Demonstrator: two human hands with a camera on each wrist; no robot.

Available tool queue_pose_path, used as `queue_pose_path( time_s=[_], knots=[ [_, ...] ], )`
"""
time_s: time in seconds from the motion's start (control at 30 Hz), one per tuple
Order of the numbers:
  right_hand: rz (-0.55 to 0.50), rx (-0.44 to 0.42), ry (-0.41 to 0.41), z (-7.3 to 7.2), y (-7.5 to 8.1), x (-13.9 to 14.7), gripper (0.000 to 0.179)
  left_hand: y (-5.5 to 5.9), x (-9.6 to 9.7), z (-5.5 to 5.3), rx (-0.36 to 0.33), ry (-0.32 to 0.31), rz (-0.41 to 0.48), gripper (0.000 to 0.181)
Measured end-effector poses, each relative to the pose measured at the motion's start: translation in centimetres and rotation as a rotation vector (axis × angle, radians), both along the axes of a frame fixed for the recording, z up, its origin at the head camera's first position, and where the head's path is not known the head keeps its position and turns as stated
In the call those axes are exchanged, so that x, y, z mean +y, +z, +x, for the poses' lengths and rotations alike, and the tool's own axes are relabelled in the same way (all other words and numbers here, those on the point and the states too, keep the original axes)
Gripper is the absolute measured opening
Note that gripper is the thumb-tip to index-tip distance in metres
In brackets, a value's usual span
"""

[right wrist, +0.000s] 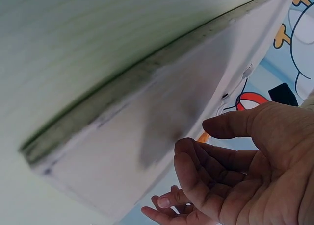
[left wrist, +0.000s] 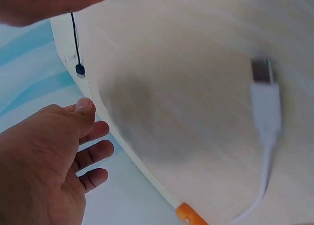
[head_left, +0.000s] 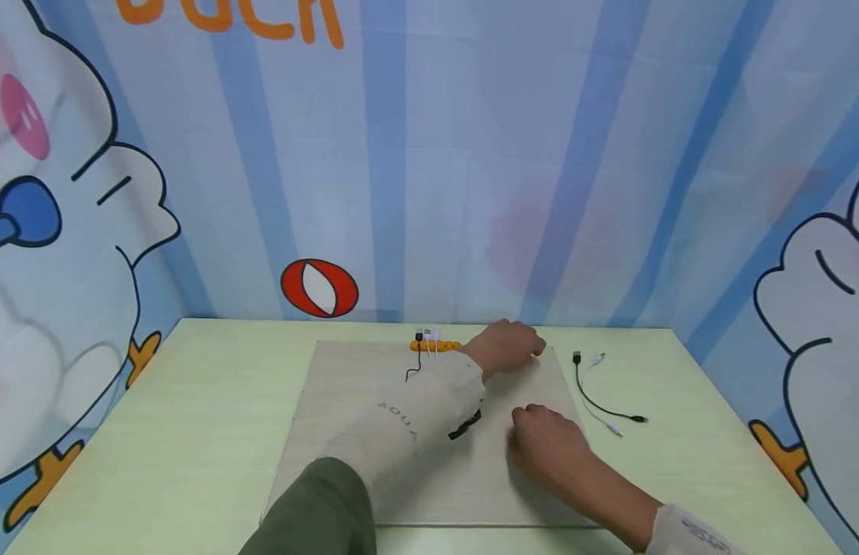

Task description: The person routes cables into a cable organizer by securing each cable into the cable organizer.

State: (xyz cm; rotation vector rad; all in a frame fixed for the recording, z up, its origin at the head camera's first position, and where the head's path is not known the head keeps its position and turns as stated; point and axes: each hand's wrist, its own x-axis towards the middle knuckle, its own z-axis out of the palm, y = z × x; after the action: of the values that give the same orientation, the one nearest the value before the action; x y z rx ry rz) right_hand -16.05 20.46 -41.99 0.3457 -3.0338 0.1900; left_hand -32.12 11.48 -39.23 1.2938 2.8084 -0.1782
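My left hand [head_left: 506, 348] reaches across to the back right part of a pale board, and its fingers [left wrist: 95, 154] are loosely bent around nothing. To its left, an orange cable holder [head_left: 453, 346] sits at the board's back edge with black and white USB plugs standing in it. A white USB cable [left wrist: 266, 107] shows close up in the left wrist view. Nearer me, my right hand [head_left: 550, 451] hovers by the board's right edge. Its fingers curl loosely in the right wrist view, thumb [right wrist: 228, 126] apart from them, holding nothing.
Right of the board [head_left: 374, 455], a black USB cable [head_left: 596, 402] and a white cable [head_left: 615, 430] lie on the pale table [head_left: 707, 478]. A small black object [head_left: 464, 425] shows beside the left sleeve. Behind the table hangs a blue striped curtain [head_left: 443, 193].
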Motion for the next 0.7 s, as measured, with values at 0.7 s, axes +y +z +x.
queue_pose_path(
  time_s=[0.7],
  knots=[
    [0.026, -0.047, -0.074, -0.1, 0.1, 4.5, 0.014, -1.4, 3.3, 0.9, 0.100, -0.049, -0.059, 0.032]
  ],
)
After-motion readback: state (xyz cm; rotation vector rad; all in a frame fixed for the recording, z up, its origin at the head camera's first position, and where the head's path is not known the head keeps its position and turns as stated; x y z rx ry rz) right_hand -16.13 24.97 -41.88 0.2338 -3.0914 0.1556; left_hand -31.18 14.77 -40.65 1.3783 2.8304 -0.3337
